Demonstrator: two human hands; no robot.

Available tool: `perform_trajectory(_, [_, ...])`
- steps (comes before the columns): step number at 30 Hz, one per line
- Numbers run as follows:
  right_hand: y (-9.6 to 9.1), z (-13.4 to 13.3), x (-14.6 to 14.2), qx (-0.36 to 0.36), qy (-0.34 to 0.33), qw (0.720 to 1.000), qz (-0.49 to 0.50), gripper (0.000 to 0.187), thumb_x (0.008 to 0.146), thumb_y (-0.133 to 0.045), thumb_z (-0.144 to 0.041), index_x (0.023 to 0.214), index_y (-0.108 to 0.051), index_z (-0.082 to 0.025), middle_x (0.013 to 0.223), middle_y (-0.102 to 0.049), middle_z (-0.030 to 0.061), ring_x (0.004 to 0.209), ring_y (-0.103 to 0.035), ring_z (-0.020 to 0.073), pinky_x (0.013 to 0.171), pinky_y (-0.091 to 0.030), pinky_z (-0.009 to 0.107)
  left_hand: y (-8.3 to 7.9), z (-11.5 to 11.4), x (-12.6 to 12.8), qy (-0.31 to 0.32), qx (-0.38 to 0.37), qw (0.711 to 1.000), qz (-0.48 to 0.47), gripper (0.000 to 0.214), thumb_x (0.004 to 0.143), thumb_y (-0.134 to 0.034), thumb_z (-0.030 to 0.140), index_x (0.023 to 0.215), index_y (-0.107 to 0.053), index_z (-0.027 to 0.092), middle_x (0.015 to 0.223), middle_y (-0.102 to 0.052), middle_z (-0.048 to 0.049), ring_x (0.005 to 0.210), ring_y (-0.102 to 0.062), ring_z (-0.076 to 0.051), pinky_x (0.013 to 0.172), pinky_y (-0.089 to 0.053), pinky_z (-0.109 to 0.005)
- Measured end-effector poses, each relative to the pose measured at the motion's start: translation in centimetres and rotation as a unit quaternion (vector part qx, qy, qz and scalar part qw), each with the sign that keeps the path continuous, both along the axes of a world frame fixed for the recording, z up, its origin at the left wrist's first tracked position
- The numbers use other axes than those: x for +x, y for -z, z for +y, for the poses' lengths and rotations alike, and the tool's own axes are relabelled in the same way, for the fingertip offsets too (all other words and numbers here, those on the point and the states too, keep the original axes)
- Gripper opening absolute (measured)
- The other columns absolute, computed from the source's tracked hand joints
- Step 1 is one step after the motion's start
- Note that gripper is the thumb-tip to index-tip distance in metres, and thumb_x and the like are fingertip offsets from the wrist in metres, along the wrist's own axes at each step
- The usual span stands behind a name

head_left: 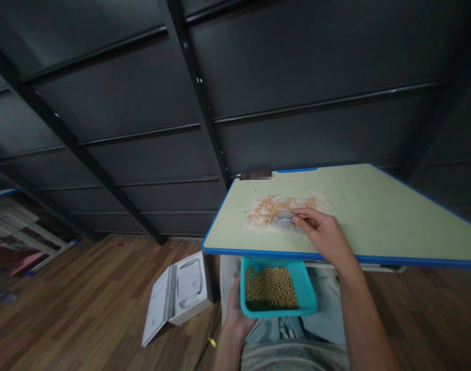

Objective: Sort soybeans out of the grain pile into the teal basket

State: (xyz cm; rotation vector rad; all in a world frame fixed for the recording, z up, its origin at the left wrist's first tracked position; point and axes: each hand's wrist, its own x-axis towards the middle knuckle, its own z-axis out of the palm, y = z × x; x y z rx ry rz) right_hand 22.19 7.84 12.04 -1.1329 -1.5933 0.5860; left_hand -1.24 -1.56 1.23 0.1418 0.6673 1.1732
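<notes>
My left hand (235, 314) grips the left side of a teal tray (307, 288) half full of yellow-brown beans (270, 288), held just below the near edge of the table. My right hand (323, 234) rests on the pale green table top (374, 211), fingers bent and pinched together at the edge of a scatter of beans and white grains (272, 208). A small clear, shiny thing (284, 220) lies under my fingertips; I cannot make out what it is.
The table has a blue rim (282, 253). On the wooden floor to the left lies an open white box (179, 296). Dark metal shelving (204, 118) fills the back. Papers and a pink item lie at the far left.
</notes>
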Motion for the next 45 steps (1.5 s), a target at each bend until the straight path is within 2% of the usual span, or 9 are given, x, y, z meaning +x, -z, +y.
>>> perform_trajectory(6, [-0.5,-0.4,-0.2,-0.007,-0.015,1.000,0.002,0.025,0.093,-0.065,-0.036,0.109,-0.079,-0.022,0.111,-0.080,0.0086,0.095,-0.074,0.0253,0.086,-0.057,0.040,0.8,0.2,-0.2,-0.007,0.004,1.000,-0.002,0.024,0.090,-0.067,0.034,0.096,-0.079,0.014,0.090,-0.083,-0.0078,0.116,-0.071,-0.032,0.111,-0.049,-0.045])
perform_trajectory(11, [-0.5,-0.4,-0.1,-0.001,-0.018,1.000,0.002,0.025,0.093,-0.065,-0.036,0.108,-0.079,-0.022,0.112,-0.080,0.0088,0.096,-0.075,0.0262,0.085,-0.058,0.041,1.5,0.3,-0.3,-0.005,0.017,1.000,0.015,0.030,0.088,-0.069,0.041,0.100,-0.078,0.015,0.092,-0.083,-0.0092,0.113,-0.072,-0.031,0.108,-0.051,-0.045])
perform_trajectory(16, [-0.4,-0.4,-0.1,0.002,-0.009,1.000,0.002,0.024,0.092,-0.065,-0.036,0.106,-0.079,-0.022,0.110,-0.081,0.0087,0.094,-0.075,0.0262,0.084,-0.059,0.041,1.0,0.4,0.0,-0.001,0.029,0.999,0.041,0.026,0.085,-0.072,0.042,0.096,-0.078,0.019,0.098,-0.083,-0.0085,0.114,-0.072,-0.032,0.106,-0.053,-0.045])
perform_trajectory(24, [-0.4,-0.3,-0.1,0.000,-0.009,1.000,0.001,0.025,0.092,-0.065,-0.036,0.107,-0.079,-0.021,0.111,-0.081,0.0091,0.096,-0.074,0.0264,0.084,-0.058,0.041,0.8,0.2,0.0,-0.013,0.005,0.999,0.030,0.025,0.087,-0.071,0.041,0.097,-0.078,0.019,0.093,-0.083,-0.0074,0.115,-0.072,-0.032,0.106,-0.054,-0.045])
perform_trajectory(27, [-0.3,-0.3,0.0,0.000,-0.010,1.000,0.000,0.025,0.092,-0.065,-0.036,0.107,-0.079,-0.022,0.112,-0.080,0.0093,0.095,-0.074,0.0264,0.085,-0.058,0.043,0.5,0.2,0.0,-0.026,0.008,0.999,0.031,0.021,0.088,-0.068,0.037,0.096,-0.077,0.019,0.096,-0.083,-0.0077,0.117,-0.071,-0.032,0.106,-0.054,-0.043])
perform_trajectory(31, [-0.5,-0.4,0.0,0.000,-0.016,1.000,-0.003,0.026,0.092,-0.065,-0.036,0.108,-0.079,-0.021,0.111,-0.080,0.0102,0.098,-0.074,0.0269,0.085,-0.059,0.043,0.3,0.3,0.1,-0.010,-0.002,1.000,0.030,0.017,0.086,-0.068,0.031,0.095,-0.077,0.019,0.102,-0.083,-0.0089,0.120,-0.069,-0.034,0.106,-0.053,-0.044])
perform_trajectory(37, [-0.6,-0.5,0.0,-0.006,-0.027,1.000,-0.003,0.025,0.093,-0.064,-0.035,0.107,-0.079,-0.021,0.108,-0.081,0.0097,0.093,-0.074,0.0256,0.083,-0.059,0.042,1.3,0.6,-0.2,-0.011,0.005,1.000,0.026,0.024,0.085,-0.071,0.036,0.095,-0.077,0.016,0.095,-0.083,-0.0099,0.118,-0.070,-0.033,0.107,-0.053,-0.044])
perform_trajectory(45, [-0.8,-0.7,-0.1,-0.007,-0.035,0.999,-0.008,0.022,0.093,-0.065,-0.034,0.105,-0.079,-0.020,0.106,-0.081,0.0084,0.092,-0.074,0.0243,0.081,-0.058,0.040,2.1,0.7,-0.4,-0.001,0.003,1.000,0.011,0.031,0.081,-0.075,0.039,0.099,-0.077,0.014,0.103,-0.083,-0.0125,0.116,-0.071,-0.034,0.107,-0.053,-0.046])
